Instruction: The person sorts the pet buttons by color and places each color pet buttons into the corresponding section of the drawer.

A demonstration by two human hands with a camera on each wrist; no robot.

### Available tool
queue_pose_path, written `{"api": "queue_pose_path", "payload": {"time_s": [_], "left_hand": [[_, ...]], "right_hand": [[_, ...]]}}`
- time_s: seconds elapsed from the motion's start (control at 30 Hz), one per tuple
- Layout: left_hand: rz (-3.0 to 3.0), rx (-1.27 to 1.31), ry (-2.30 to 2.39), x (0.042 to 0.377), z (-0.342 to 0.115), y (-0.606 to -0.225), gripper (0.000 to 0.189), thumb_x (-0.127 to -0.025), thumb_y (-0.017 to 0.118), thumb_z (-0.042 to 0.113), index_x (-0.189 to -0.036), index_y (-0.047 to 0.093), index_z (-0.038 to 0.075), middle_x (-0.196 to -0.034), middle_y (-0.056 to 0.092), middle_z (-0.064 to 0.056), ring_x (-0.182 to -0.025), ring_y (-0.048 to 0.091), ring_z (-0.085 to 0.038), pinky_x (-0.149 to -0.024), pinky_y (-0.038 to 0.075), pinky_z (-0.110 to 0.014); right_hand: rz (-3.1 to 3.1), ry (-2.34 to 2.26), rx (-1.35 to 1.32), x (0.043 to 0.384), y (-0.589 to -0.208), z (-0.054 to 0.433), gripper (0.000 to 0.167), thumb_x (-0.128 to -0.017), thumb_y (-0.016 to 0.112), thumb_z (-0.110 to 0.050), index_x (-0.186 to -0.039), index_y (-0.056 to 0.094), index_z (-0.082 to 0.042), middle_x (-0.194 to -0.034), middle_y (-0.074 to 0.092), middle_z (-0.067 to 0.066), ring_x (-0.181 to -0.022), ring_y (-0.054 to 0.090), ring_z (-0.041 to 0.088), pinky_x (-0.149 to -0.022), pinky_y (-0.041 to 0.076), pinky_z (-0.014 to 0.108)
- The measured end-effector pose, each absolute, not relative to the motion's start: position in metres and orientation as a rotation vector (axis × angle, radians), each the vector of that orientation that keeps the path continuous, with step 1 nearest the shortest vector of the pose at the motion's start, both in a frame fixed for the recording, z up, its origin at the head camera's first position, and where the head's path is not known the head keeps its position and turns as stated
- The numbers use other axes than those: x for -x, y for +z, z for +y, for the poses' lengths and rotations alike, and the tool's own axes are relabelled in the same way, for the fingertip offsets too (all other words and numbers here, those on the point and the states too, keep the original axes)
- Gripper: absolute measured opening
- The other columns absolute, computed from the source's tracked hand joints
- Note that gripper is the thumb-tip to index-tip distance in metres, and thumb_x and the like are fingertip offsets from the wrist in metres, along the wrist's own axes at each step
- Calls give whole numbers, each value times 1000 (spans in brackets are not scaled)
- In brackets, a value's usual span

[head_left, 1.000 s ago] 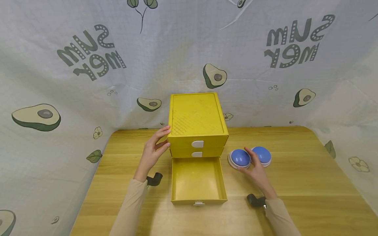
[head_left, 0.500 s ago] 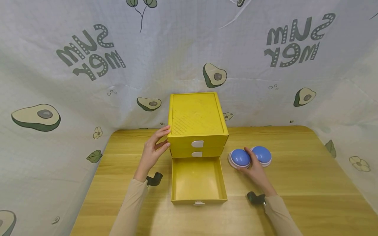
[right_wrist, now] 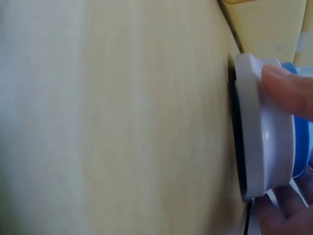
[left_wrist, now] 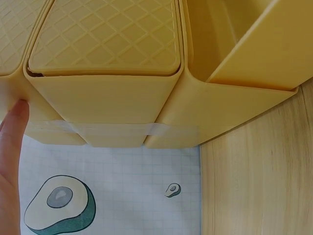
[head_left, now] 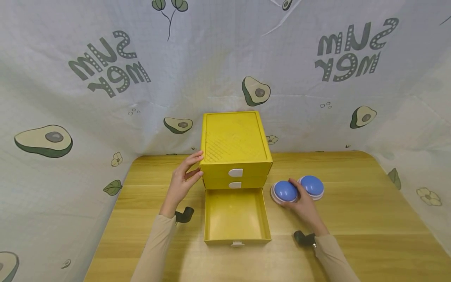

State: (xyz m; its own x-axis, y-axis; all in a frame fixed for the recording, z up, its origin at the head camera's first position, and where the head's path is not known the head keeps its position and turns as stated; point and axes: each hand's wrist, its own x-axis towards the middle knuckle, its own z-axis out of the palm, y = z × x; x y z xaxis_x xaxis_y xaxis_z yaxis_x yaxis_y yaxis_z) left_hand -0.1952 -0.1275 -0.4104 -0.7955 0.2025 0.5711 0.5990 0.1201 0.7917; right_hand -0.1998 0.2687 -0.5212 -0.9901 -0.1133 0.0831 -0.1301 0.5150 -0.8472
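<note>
My right hand (head_left: 305, 205) grips a round push button (head_left: 285, 190) with a blue dome and a white base, thumb on one side and fingers on the other. In the right wrist view the thumb presses the white rim of this button (right_wrist: 268, 132), which is close over the wooden surface. Just behind it lies a second blue push button (head_left: 312, 185). My left hand (head_left: 180, 185) rests its fingertips and thumb against the left side of a yellow drawer unit (head_left: 236, 137). In the left wrist view one finger (left_wrist: 14, 132) touches the unit's side wall.
The unit's bottom drawer (head_left: 237, 219) is pulled out toward me, with nothing in it; the two drawers above are closed. All stands on a wooden table (head_left: 370, 211). A white cloth with avocado prints (head_left: 225, 51) hangs behind the table.
My right hand has shifted the nearer push button slightly left and toward me, widening the space to the second one. My left hand and the drawer unit have stayed put.
</note>
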Motion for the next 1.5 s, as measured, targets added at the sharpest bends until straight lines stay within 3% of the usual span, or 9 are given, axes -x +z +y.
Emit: {"api": "queue_pose_path", "payload": {"time_s": [0.37,0.5,0.6,0.73,0.8,0.9,0.97,1.17,1.5], "left_hand": [[-2071,781,-1714,195,-127,-410,41,-85,59,-18,-124,52,-11,-139,43,-27,-128,46,-22,-89,50,-49],[-2067,784,-1717,195,-127,-411,41,-85,59,-19,-124,52,-12,-139,43,-26,-128,45,-20,-88,49,-54],[-2065,787,-1716,195,-127,-411,41,-84,58,-20,-124,51,-12,-139,43,-26,-128,45,-20,-87,49,-56],[-2062,787,-1714,195,-127,-411,41,-84,58,-20,-124,51,-12,-139,43,-26,-128,46,-18,-87,49,-54],[-2065,786,-1711,195,-127,-411,41,-84,58,-20,-124,51,-12,-139,43,-26,-128,46,-18,-88,50,-52],[-2065,784,-1709,195,-127,-411,41,-84,58,-20,-124,51,-12,-139,43,-26,-128,46,-19,-89,51,-47],[-2065,786,-1710,195,-127,-411,41,-84,58,-20,-124,51,-12,-139,43,-26,-128,46,-19,-90,51,-43],[-2063,784,-1723,195,-127,-410,40,-85,58,-19,-124,51,-12,-140,43,-25,-128,45,-17,-91,51,-39],[-2059,780,-1731,194,-126,-409,40,-85,59,-18,-124,51,-12,-139,43,-28,-128,46,-20,-91,50,-38]], "right_hand": [[-2629,1648,-217,192,-514,271,89,-73,81,-4,-146,31,2,-148,33,24,-137,22,44,-112,17,55],[-2614,1653,-222,188,-508,271,89,-74,80,-4,-147,30,1,-147,34,24,-136,24,44,-115,18,33],[-2600,1653,-223,185,-503,271,89,-74,80,-3,-147,30,0,-147,36,23,-135,26,43,-109,21,17],[-2567,1697,-216,180,-494,269,90,-73,80,-1,-148,30,-1,-146,36,23,-134,28,43,-100,25,7],[-2553,1726,-219,176,-489,267,90,-74,80,0,-148,30,-3,-146,36,23,-134,27,42,-101,26,9],[-2529,1755,-236,171,-482,264,89,-75,79,1,-149,30,-3,-147,36,22,-135,28,39,-110,26,24],[-2521,1758,-251,168,-477,262,88,-75,79,1,-149,30,-4,-147,36,20,-136,28,31,-111,25,27],[-2488,1739,-301,157,-464,255,86,-74,79,2,-148,34,-6,-147,40,15,-129,32,-2,-100,26,7],[-2410,1767,-465,139,-447,237,84,-70,80,8,-144,41,-2,-143,45,14,-130,33,-2,-103,27,8]]}}
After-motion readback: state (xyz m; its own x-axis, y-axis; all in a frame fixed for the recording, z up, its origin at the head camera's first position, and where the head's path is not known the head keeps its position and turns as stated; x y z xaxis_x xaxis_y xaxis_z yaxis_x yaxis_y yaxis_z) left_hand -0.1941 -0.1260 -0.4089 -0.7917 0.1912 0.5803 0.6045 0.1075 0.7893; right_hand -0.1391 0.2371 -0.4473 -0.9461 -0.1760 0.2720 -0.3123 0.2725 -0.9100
